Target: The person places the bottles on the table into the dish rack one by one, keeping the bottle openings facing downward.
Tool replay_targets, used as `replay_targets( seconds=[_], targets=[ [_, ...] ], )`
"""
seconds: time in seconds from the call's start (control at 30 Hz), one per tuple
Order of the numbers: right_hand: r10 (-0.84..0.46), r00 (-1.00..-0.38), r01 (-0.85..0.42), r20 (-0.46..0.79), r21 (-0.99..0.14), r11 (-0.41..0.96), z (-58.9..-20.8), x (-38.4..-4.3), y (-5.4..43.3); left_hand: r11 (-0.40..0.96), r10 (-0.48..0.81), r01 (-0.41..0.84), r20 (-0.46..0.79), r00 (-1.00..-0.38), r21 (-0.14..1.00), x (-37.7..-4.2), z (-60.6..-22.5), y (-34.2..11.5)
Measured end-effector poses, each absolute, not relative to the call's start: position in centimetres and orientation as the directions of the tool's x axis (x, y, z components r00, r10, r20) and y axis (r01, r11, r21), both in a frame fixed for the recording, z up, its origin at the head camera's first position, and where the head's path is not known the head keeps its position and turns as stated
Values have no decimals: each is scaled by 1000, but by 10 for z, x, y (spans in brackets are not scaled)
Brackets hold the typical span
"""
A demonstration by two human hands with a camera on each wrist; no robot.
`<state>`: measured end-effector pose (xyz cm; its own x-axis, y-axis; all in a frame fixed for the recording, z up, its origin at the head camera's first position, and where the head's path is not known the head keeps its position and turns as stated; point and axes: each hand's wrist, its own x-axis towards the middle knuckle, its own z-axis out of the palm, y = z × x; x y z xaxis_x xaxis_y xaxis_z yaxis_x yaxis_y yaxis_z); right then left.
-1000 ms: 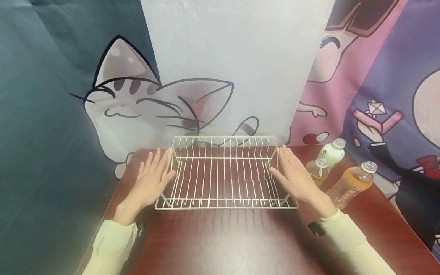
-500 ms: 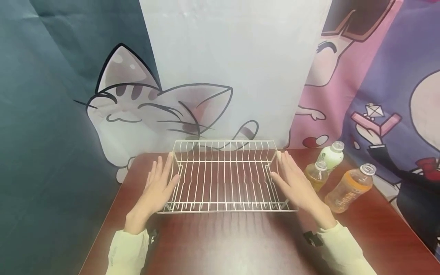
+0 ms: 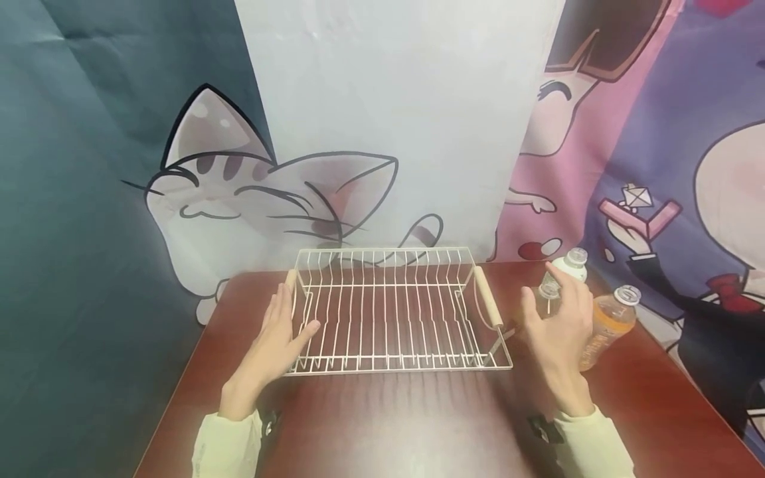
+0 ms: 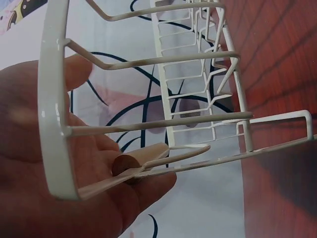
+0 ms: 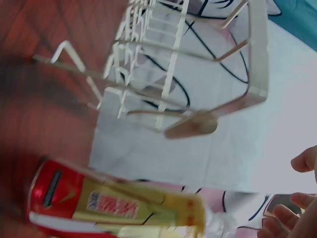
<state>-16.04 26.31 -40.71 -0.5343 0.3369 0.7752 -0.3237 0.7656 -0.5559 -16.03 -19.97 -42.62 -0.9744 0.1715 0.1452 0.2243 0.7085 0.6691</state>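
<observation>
A white wire dish rack (image 3: 394, 370) with wooden handles at both ends stands on the table. My left hand (image 3: 271, 342) touches the rack's left handle (image 3: 291, 279) with straight fingers; in the left wrist view that handle (image 4: 153, 153) lies against the fingers. To the right of the rack, my right hand (image 3: 560, 328) is lifted, fingers spread and slightly bent, holding nothing. It is in front of several plastic bottles: a green-and-white one (image 3: 574, 264), an orange-labelled one (image 3: 611, 322), and a smaller one mostly hidden behind the hand. The right handle (image 3: 488, 296) is untouched.
A bottle with a red and yellow label (image 5: 109, 203) stands beside the rack in the right wrist view. A printed cartoon backdrop (image 3: 382, 119) hangs behind the reddish-brown table (image 3: 394, 425). The table's right edge runs beyond the bottles.
My right hand has left the rack's right handle and moved right, up to the bottles. My left hand stays at the left handle, and the rack stands where it was.
</observation>
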Motion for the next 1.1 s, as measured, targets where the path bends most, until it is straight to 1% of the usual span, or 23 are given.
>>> replay_targets(
  seconds=[0.07,0.13,0.33,0.47,0.63,0.77,0.87,1.0,1.1],
  targets=[
    [352,-522,-305,777,-555,773,-411,-159,269,708,176,229,147,-973,668,-159,-426,-199],
    [358,-530,-287,769,-560,777,-416,-158,274,717,179,234,151,-972,657,-158,-426,-198],
    [431,-591,-216,681,-649,729,-431,-152,282,721,199,276,190,-961,636,-157,-428,-196],
    [450,-635,-157,627,-676,720,-438,-148,285,733,192,289,221,-956,616,-153,-431,-197],
    [468,-695,-87,545,-711,698,-446,-142,286,765,147,239,200,-969,598,-150,-433,-199],
    [484,-738,-35,470,-744,668,-455,-137,288,793,111,185,160,-981,581,-149,-435,-199],
    [481,-753,-26,448,-751,660,-459,-137,290,799,92,155,136,-986,581,-150,-436,-199],
    [471,-769,-29,433,-759,651,-463,-141,294,791,86,153,139,-987,592,-151,-436,-200],
    [472,-787,-10,398,-772,635,-468,-144,298,787,86,158,147,-985,597,-150,-437,-199]
  ],
)
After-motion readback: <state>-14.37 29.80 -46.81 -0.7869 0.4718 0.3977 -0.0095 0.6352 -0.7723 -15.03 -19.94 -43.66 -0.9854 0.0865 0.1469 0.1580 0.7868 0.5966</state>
